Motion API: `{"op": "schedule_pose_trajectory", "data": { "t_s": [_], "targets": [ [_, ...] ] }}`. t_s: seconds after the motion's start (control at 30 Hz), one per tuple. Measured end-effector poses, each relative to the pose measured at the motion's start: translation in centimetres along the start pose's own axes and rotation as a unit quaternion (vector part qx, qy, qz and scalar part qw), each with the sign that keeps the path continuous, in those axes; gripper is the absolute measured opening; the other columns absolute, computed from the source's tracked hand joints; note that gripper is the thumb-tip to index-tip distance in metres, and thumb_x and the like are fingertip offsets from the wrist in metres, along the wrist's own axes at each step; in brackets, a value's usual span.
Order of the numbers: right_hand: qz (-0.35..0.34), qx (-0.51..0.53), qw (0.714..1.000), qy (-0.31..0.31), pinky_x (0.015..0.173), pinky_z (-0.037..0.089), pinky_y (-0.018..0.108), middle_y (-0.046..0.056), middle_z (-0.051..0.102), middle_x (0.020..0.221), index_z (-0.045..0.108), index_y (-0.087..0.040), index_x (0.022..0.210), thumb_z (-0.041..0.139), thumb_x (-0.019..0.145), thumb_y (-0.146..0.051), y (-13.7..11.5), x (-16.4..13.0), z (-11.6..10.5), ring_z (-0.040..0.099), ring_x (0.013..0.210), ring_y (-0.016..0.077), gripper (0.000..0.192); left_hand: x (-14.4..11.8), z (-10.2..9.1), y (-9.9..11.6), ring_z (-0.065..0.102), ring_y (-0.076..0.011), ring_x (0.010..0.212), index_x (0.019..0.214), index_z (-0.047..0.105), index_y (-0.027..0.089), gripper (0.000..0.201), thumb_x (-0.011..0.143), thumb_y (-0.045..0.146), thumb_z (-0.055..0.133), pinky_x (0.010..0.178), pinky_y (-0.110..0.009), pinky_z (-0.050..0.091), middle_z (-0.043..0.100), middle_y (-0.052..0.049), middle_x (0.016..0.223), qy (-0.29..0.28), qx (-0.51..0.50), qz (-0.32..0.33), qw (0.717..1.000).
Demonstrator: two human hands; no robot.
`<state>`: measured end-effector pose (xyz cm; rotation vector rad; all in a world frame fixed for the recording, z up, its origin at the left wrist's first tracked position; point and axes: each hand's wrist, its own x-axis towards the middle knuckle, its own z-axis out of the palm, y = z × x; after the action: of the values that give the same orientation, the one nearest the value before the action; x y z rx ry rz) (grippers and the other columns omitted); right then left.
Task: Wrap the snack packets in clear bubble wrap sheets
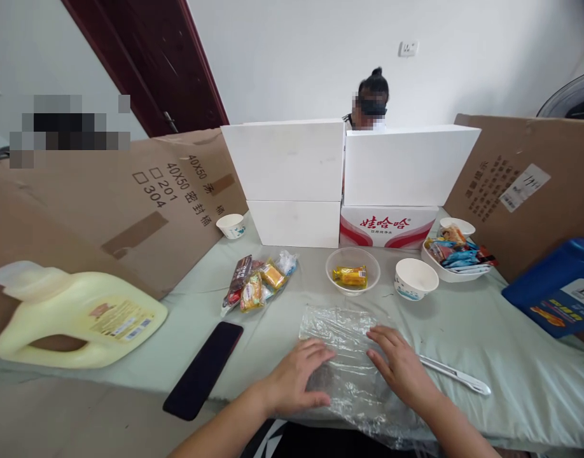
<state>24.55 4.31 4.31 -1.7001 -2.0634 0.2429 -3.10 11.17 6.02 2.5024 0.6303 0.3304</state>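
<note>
A clear plastic bag [349,381] lies spread and crinkled at the table's front edge, its lower part hanging over. My left hand [299,375] rests on its left side, fingers stretched and thumb apart. On the right side of the bag is my right hand [399,362], also with fingers extended. Neither hand grips anything. Just beyond the bag stands a clear plastic bowl [331,280] with yellow-wrapped snacks [350,276] in it. A white paper bowl [416,280] is to its right. Partly behind my right hand lies a slim white utility knife [457,374].
Left are a black phone [203,369], a bag of snacks [258,280] and a yellow jug [82,318]. Right are a snack-filled white dish [457,273] and a blue bottle [554,292]. White boxes [292,165] and cardboard [177,191] wall the table. A person [372,95] is behind.
</note>
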Motion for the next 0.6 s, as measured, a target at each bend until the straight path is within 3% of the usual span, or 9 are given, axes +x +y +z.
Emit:
{"op": "schedule_pose_trajectory", "data": {
  "t_s": [0.07,0.13,0.27,0.37,0.47,0.53,0.6],
  "targets": [
    [-0.029,0.046,0.997,-0.048,0.099,0.048,0.038,0.011,0.063,0.125,0.061,-0.022,0.121,0.042,0.097,-0.043,0.3,-2.0,-1.2,0.057,0.117,0.0215,0.038,-0.5,0.5,0.5,0.05,-0.0295,0.114,0.126,0.057,0.019,0.071,0.067,0.054,0.078,0.103,-0.044,0.041,0.062,-0.01,0.114,-0.018,0.002,-0.024,1.0],
    [-0.047,0.065,0.992,-0.096,0.099,0.048,0.038,0.01,0.062,0.127,0.061,-0.023,0.124,0.049,0.093,-0.048,1.0,-4.3,-1.9,0.056,0.119,0.0228,0.041,-1.0,0.8,0.4,0.053,-0.0264,0.104,0.112,0.065,0.02,0.052,0.066,0.039,0.082,0.096,-0.041,0.044,0.063,-0.006,0.1,-0.012,0.015,-0.053,0.998],
    [-0.068,0.054,0.988,-0.129,0.108,0.039,0.046,0.012,0.05,0.141,0.053,-0.023,0.136,0.061,0.079,-0.064,2.8,-8.1,-1.8,0.041,0.134,0.03,0.07,-2.0,1.1,-0.3,0.054,-0.0207,0.094,0.083,0.067,0.02,0.01,0.075,0.015,0.071,0.089,-0.035,0.045,0.062,-0.003,0.089,0.013,0.007,-0.062,0.998],
    [-0.093,0.04,0.989,-0.111,0.112,0.032,0.051,0.012,0.042,0.148,0.041,-0.022,0.145,0.062,0.068,-0.075,3.3,-9.6,-1.2,0.031,0.14,0.0341,0.096,-2.4,0.9,-0.3,0.054,-0.0197,0.103,0.083,0.063,0.02,0.014,0.077,0.007,0.063,0.092,-0.033,0.044,0.063,-0.004,0.107,0.018,-0.034,-0.068,0.997],
    [-0.129,0.021,0.987,-0.09,0.114,0.025,0.054,0.013,0.037,0.151,0.032,-0.02,0.149,0.058,0.06,-0.084,2.8,-10.2,-1.0,0.026,0.141,0.0365,0.112,-2.6,0.8,-0.1,0.053,-0.0211,0.11,0.107,0.06,0.022,0.035,0.075,0.008,0.066,0.096,-0.035,0.043,0.059,-0.006,0.122,0.022,-0.052,-0.101,0.993],
    [-0.152,0.005,0.985,-0.084,0.115,0.023,0.053,0.012,0.035,0.151,0.03,-0.019,0.15,0.055,0.059,-0.086,2.3,-10.5,-1.0,0.026,0.141,0.0361,0.116,-2.6,0.9,-0.1,0.056,-0.021,0.101,0.117,0.058,0.022,0.047,0.073,0.011,0.069,0.091,-0.034,0.045,0.063,-0.005,0.11,0.013,-0.042,-0.121,0.992],
    [-0.173,-0.012,0.981,-0.086,0.116,0.023,0.05,0.011,0.035,0.152,0.028,-0.019,0.15,0.055,0.061,-0.086,1.9,-11.0,-0.9,0.027,0.141,0.0343,0.115,-2.5,0.9,-0.2,0.057,-0.0195,0.086,0.107,0.064,0.021,0.036,0.072,0.013,0.069,0.081,-0.032,0.047,0.063,-0.002,0.088,-0.004,-0.032,-0.134,0.99]
  ]
}}
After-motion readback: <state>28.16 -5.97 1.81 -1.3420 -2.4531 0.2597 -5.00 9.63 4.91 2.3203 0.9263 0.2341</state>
